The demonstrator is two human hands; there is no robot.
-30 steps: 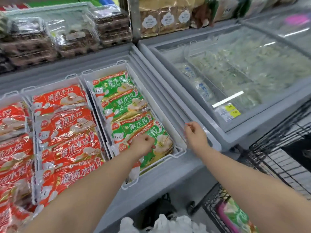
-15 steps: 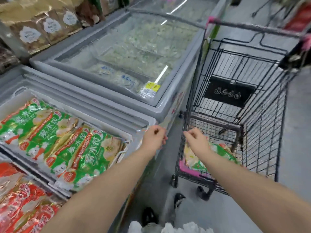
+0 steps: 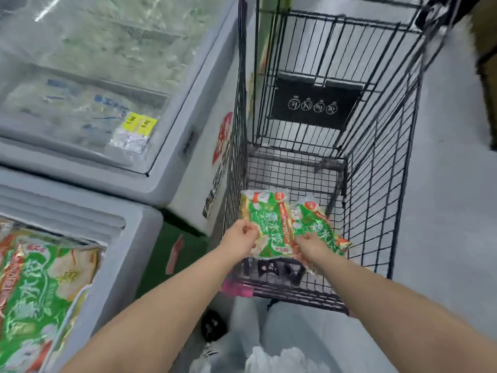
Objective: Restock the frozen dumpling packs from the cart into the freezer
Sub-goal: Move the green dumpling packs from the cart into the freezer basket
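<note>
Both of the person's arms reach down into the black wire cart [image 3: 376, 168], which stands on the grey floor just beside the freezers. Two green dumpling packs lie side by side above the cart's bottom grid, each gripped by one hand.

The left hand [image 3: 239, 239] has its fingers pinched on the near left edge of the left pack [image 3: 265, 222]. The right hand [image 3: 309, 247] has its fingers closed on the near edge of the right pack [image 3: 316, 223]. The two packs touch or overlap along their inner edges; which one lies on top cannot be told. Both are tilted, with the far ends higher than the gripped ends.

At the lower left stands the open freezer [image 3: 129, 238], grey-rimmed, with more green packs [image 3: 35, 286] lying flat inside it. Beyond it is a second freezer [image 3: 188, 90] with a closed glass lid; a yellow price tag [image 3: 139, 122] shows under the glass. A black panel [image 3: 313, 103] with four round symbols hangs on the cart's far end.
</note>
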